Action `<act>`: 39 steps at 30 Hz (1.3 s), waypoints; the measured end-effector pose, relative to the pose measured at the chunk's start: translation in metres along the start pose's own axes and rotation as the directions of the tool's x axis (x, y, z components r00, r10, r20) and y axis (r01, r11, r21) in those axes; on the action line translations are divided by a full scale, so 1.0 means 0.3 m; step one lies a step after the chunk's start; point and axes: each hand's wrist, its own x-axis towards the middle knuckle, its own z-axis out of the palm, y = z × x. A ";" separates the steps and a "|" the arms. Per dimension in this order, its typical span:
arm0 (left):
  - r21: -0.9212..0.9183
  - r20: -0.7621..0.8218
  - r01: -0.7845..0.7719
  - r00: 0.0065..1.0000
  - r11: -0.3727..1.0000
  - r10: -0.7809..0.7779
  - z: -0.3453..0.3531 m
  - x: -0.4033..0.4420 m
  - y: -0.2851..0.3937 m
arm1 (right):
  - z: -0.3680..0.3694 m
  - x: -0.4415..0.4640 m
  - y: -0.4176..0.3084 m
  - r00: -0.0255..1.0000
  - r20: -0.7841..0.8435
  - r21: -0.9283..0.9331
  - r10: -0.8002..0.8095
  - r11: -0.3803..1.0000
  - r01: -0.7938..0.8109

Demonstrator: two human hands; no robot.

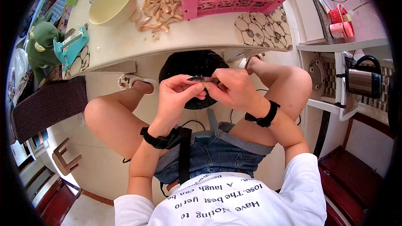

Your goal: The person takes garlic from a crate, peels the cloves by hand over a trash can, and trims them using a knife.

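My right hand (233,86) is closed round a small knife, its dark blade (197,78) pointing left across my left fingertips. My left hand (178,92) is pinched shut at the blade. What its fingers hold is mostly hidden; only a tiny yellowish bit shows between the two hands. Both hands are over a bin lined with a black bag (178,62), between my knees. On the table beyond lies a loose pile of tan, elongated pieces (161,10), which look like garlic cloves. Beside the pile stands a pale yellow bowl (113,4).
A pink plastic basket (234,2) of pale lumpy pieces sits on the table (201,33). At the table's left corner are a teal stand (73,46) and a green plush toy (42,44). An electric kettle (364,79) stands on a shelf at right.
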 end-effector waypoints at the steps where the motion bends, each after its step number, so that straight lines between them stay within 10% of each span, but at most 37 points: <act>1: 0.000 0.001 0.002 1.000 1.000 -0.002 -0.001 0.001 -0.003 | 0.000 0.000 0.001 1.000 -0.003 -0.020 -0.016 1.000 0.016; 21: -0.064 0.106 0.126 0.987 0.990 -0.119 -0.005 0.009 0.015 | 0.005 0.005 0.004 0.999 -0.028 -0.094 -0.018 0.995 0.016; 28: -0.098 0.160 0.176 0.974 0.980 -0.159 -0.026 0.016 -0.009 | 0.006 -0.001 -0.001 0.974 0.114 0.185 0.196 0.959 -0.214; 33: -0.432 0.031 0.217 0.974 0.876 -0.226 -0.061 0.055 -0.025 | -0.015 0.003 -0.014 0.923 0.293 0.269 0.251 0.905 -0.331; 39: -0.210 -0.019 0.133 0.990 0.969 -0.140 -0.066 0.045 -0.018 | 0.003 0.002 0.010 0.960 0.111 0.164 0.258 0.948 -0.273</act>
